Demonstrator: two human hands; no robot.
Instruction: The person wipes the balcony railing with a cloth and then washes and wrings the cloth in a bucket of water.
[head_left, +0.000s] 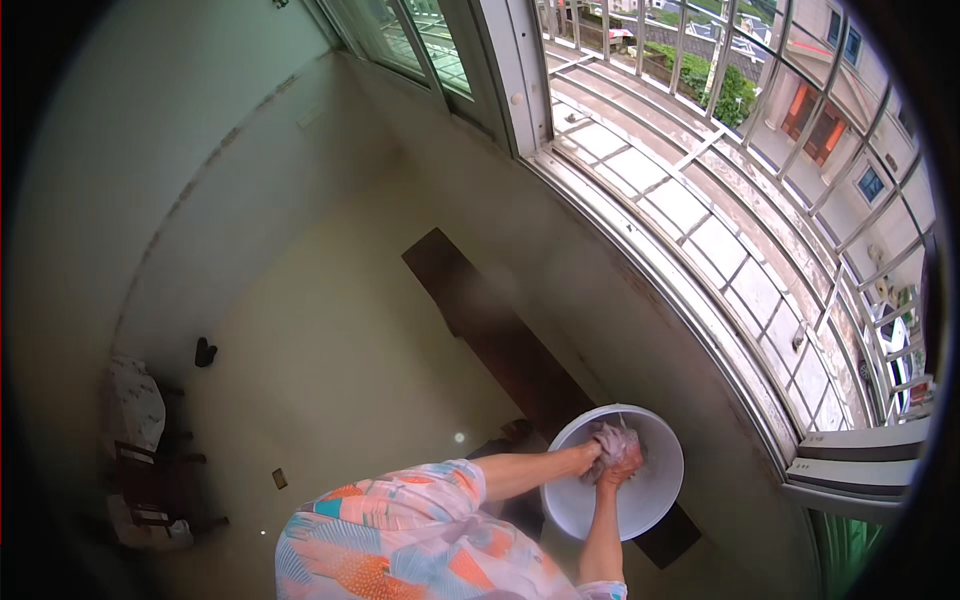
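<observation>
A white plastic bucket (664, 480) stands in front of me on a long dark wooden bench (517, 352). Both my hands are down inside it, close together. Between them is a bunched wet-looking pinkish-grey cloth (613, 441). My left hand (589, 459) grips the cloth from the left side. On the right side, my right hand (627, 466) is closed around it. The fingers are partly hidden by the folds. Any water in the bucket is hard to make out.
A window sill (675, 277) with metal bars runs along the right. At its near end is a grey-and-white appliance (855, 465). A wooden chair (146, 480), a patterned white cloth (139, 397), dark slippers (204, 352) and a small flat object (280, 478) are at the left.
</observation>
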